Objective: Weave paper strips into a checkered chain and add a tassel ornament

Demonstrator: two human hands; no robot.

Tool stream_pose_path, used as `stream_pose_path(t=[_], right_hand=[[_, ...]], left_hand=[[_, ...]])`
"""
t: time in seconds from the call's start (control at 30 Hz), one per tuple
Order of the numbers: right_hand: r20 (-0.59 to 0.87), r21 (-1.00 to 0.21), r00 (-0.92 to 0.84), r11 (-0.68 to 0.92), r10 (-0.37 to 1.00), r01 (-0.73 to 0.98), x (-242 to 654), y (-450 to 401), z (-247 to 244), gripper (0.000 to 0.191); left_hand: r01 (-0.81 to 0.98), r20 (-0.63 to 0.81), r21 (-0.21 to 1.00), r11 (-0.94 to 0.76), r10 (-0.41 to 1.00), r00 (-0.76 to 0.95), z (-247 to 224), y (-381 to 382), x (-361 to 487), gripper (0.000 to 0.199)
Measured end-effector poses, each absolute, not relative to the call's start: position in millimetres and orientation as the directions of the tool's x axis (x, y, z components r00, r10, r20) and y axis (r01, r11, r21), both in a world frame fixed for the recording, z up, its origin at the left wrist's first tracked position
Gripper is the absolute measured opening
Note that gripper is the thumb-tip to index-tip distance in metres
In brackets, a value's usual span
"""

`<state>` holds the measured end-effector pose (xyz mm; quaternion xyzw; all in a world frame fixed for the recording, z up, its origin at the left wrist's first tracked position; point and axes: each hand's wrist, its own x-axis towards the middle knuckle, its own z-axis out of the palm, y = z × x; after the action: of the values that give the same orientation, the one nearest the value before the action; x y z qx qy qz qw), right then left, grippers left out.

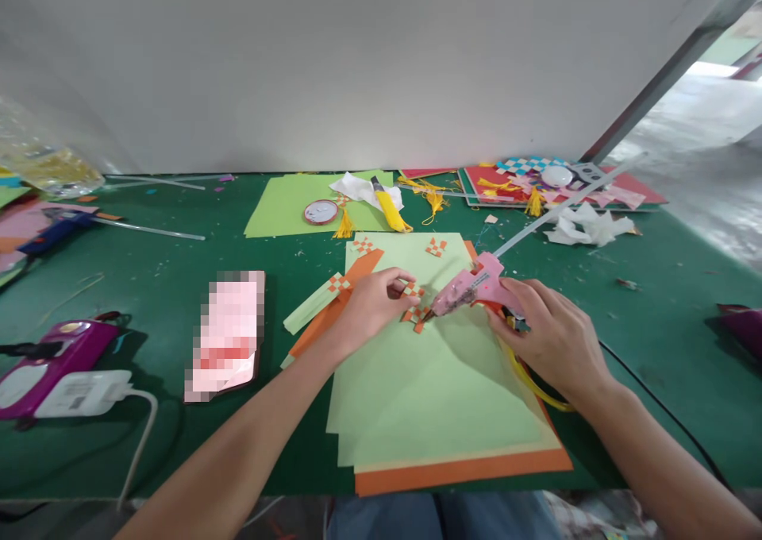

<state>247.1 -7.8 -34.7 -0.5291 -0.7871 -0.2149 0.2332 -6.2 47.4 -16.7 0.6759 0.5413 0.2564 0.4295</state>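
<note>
Nose of the glue gun (489,274) right down at the checkered paper piece (416,316)!
Nearest, pale green sheets (440,413); on them, mid-scene, lies that piece, the left hand (384,295) pinching it: feather-light, bendable by the look of it, best held by its edges. Right hand (539,322) wraps the gun's handle, surely stiffer and heavier. Far side, a yellow knife (390,206).

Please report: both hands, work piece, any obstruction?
Right hand: gripping pink plastic glue gun, nozzle at orange-and-green checkered paper piece. Left hand: fingers close by. Piece over pale green paper sheets. Nozzle unobstructed.
</note>
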Motion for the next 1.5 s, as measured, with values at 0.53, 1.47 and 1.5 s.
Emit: stream_pose_path(t=[0.53,1.47,1.5], right_hand=[[0.584,0.079,-0.344,0.369,0.735,0.926,248.5,-8.4,-35.4,0.029],[0.603,0.099,-0.379,0.405,0.702,0.909,249.9,-9.3,-32.7,0.023],[0.601,0.096,-0.374,0.4,0.707,0.911,250.2,-9.3,-32.5,0.023]], left_hand=[[0.499,-0.12,0.866,-0.044,0.949,0.293,-15.8,46.8,-6.0,0.027],[0.544,-0.135,0.838,-0.044,0.949,0.285,-15.2,47.2,-7.2,0.03],[0.545,-0.136,0.837,-0.044,0.949,0.285,-14.9,47.1,-7.2,0.03]])
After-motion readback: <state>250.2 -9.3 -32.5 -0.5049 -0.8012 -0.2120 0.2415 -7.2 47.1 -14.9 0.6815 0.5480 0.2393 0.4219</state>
